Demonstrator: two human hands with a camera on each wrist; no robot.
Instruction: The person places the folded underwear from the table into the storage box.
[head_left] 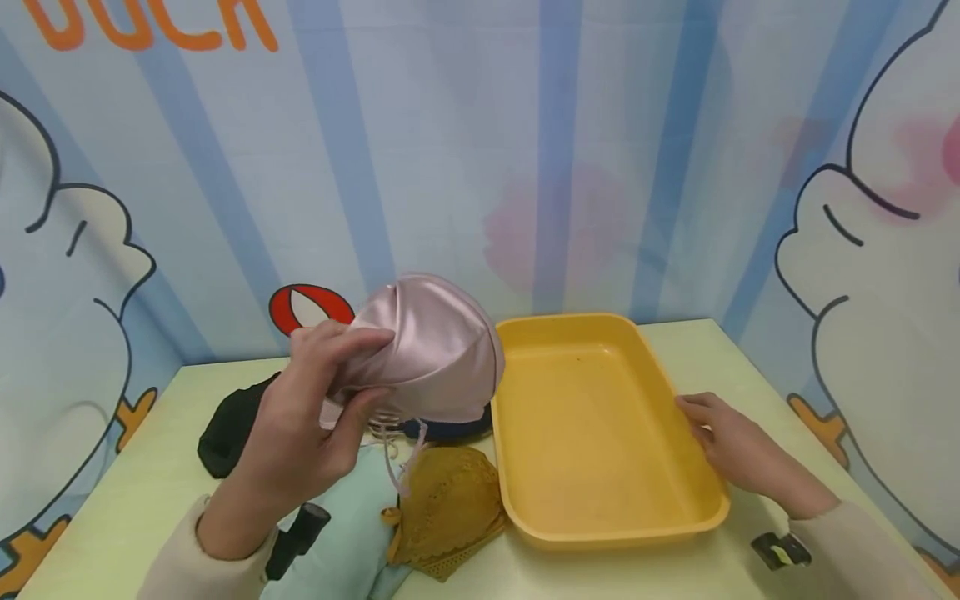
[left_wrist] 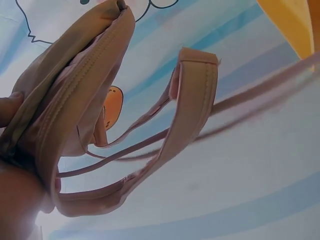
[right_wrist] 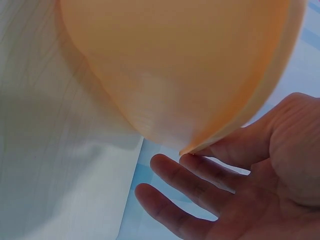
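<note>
A pink satin bra (head_left: 438, 354) is up in the air left of the yellow tray (head_left: 592, 442), its cups folded together. My left hand (head_left: 303, 425) pinches it between thumb and fingers. Its band (left_wrist: 192, 100) and thin straps dangle in the left wrist view. At the tray's right side, my right hand (head_left: 738, 450) holds the rim; the right wrist view shows thumb and forefinger pinching the tray's edge (right_wrist: 235, 125), while the other fingers (right_wrist: 175, 210) stay apart from it. Nothing lies inside the tray.
Below the bra lie a mustard lace bra (head_left: 450, 504), a pale mint garment (head_left: 348, 517) and a dark blue piece (head_left: 457, 427), partly hidden. A black garment (head_left: 232, 425) sits behind my left hand. A striped cartoon backdrop (head_left: 465, 167) rises behind the table.
</note>
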